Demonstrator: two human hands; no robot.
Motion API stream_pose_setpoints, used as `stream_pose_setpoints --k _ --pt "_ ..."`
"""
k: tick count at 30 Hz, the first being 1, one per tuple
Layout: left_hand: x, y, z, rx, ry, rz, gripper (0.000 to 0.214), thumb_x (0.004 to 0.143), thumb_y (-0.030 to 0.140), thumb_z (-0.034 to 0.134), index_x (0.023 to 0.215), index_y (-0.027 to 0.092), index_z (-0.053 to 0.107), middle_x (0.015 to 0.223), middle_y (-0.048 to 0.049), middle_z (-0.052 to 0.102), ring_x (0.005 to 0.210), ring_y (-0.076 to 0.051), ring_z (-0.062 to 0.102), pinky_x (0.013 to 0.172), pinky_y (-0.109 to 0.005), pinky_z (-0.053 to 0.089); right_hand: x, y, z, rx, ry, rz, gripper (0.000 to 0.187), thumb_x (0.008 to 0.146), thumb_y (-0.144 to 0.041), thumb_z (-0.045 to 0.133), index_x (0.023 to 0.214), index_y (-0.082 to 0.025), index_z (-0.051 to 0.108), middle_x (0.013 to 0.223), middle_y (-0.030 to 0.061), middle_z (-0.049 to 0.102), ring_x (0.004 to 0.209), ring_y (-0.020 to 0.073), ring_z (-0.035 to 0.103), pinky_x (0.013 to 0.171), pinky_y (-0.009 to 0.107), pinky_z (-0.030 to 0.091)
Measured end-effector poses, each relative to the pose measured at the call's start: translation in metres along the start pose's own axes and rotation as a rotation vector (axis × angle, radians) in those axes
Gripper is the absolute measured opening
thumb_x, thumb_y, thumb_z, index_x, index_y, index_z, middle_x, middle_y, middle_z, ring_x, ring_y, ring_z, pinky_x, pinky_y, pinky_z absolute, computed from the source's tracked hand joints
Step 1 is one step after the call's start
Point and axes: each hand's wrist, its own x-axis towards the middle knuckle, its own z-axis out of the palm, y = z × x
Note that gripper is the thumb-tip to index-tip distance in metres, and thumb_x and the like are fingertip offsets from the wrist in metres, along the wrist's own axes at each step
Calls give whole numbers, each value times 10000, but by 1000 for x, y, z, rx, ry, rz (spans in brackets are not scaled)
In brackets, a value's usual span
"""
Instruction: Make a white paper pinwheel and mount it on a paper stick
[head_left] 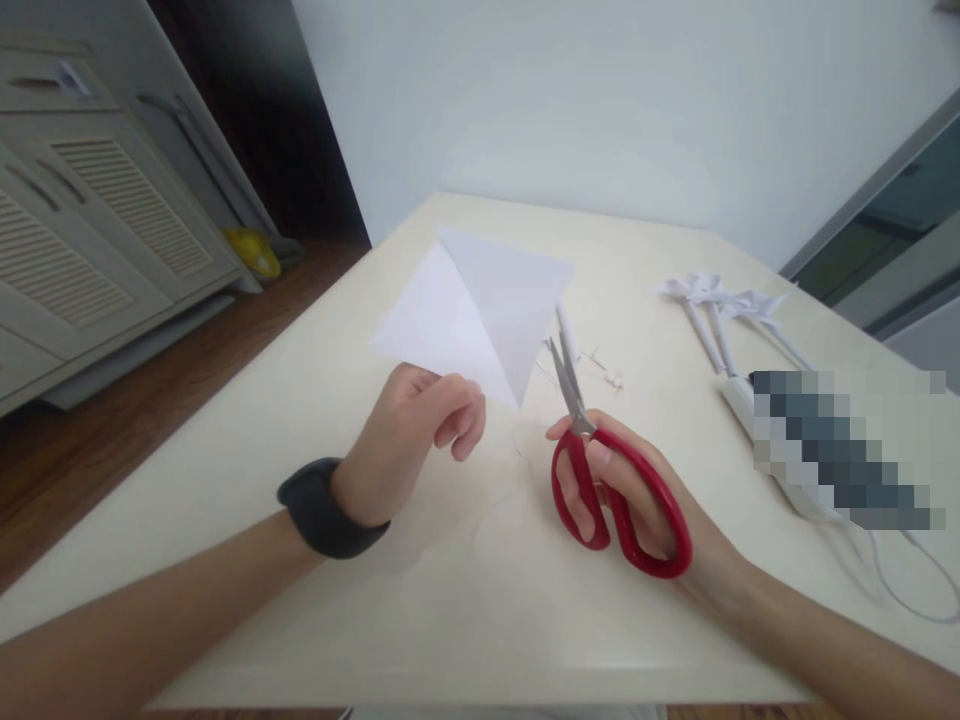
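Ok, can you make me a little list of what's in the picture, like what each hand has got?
Left hand: pinches a folded white paper, held up; black wristband on the wrist
Right hand: holds red scissors, blades slightly open, pointing up beside the paper
Table: cream; white pinwheels lie on the right
Rest: grey cabinet and a yellow thing on the floor, left

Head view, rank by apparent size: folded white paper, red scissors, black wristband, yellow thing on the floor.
1. folded white paper, in the left hand
2. red scissors, in the right hand
3. black wristband
4. yellow thing on the floor; it lies farther off, so its real size is unsure.
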Motion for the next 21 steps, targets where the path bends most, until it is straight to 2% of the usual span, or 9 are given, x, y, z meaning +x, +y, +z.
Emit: stream_pose_setpoints --k 2,5,11,15,21 --pt "2 -1 0 -46 38 19 407 809 164 415 426 167 275 383 42 310 420 -86 325 505 -273 264 -2 -2 1 -32 -59 11 272 877 -460 407 981 -216 467 573 -48 437 415 76 370 401 214 313" --pt "3 -1 0 -92 73 43 395 807 163 419 439 167 276 390 44 264 415 -83 317 498 -277 245 -4 -6 2 -58 -108 -5 344 853 -528 396 953 -207 470 540 -54 390 407 85 346 405 230 310" --pt "3 0 2 -78 119 45 376 797 165 421 436 169 317 395 43 280 427 -82 339 496 -265 264 -5 -11 0 -123 -160 -43 488 766 -648 427 981 -214 481 628 -12 428 559 138 435 575 302 412" --pt "2 0 4 21 79 29 387 817 183 412 432 170 373 410 32 362 453 -90 366 522 -264 299 -8 -17 1 -167 -209 -2 446 804 -594 423 1022 -211 491 775 40 502 636 152 472 633 322 426" --pt "-4 2 9 125 -20 -14 407 829 200 418 425 159 405 419 27 420 447 -81 378 479 -244 285 -10 -19 2 -175 -213 32 370 810 -509 490 1040 -220 473 798 33 511 655 148 478 674 333 435"
